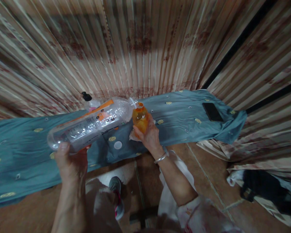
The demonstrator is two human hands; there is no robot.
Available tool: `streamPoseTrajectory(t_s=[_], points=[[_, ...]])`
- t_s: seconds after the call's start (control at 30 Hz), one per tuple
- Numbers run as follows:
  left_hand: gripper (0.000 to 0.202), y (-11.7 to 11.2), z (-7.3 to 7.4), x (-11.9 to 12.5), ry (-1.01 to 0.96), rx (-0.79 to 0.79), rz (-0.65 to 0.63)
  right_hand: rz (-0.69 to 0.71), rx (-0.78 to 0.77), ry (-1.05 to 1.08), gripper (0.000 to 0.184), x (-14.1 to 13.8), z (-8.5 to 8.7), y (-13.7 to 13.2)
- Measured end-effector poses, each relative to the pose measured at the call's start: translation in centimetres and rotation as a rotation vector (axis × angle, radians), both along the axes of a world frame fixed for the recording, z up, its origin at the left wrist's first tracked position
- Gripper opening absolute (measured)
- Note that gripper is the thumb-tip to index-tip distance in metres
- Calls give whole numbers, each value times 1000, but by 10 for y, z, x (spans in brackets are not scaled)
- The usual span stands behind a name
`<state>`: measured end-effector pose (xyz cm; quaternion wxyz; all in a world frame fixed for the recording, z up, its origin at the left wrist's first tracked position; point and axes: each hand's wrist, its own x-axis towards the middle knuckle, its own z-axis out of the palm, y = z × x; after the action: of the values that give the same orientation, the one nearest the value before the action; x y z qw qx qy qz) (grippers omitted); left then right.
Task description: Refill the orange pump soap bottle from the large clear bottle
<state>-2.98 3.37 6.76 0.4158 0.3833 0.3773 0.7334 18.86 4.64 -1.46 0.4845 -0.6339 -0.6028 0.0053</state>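
Pouring, apparently: left hand [72,161] grips clear bottle [91,127], tipped toward orange bottle [139,117] clasped in right hand [150,135]; next likely calls for steady tilt, mouths aligned

Over there, a big clear plastic bottle [94,124] with orange markings lies over on its side in mid-air, its neck right by the open mouth of a small, roughly upright, see-through orange bottle [140,120].

Our right hand [150,133] grips an orange bottle [139,119]; left of it, our left hand [72,164] holds a clear bottle [91,127], neck beside the orange bottle's mouth.
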Motion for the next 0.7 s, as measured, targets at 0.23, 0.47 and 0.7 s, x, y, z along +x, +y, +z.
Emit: streamPoseTrajectory(t_s=[0.23, 0.47, 0.7], points=[[39, 0, 0, 0, 0, 5, 1, -4, 21, -11, 74, 0, -2, 1], [43, 1, 1, 0, -8, 4, 4, -3, 11, -5, 73, 0, 0, 0], [45, 1, 2, 0, -14, -4, 4, -10, 16, -23, 72, -1, 0, 0]])
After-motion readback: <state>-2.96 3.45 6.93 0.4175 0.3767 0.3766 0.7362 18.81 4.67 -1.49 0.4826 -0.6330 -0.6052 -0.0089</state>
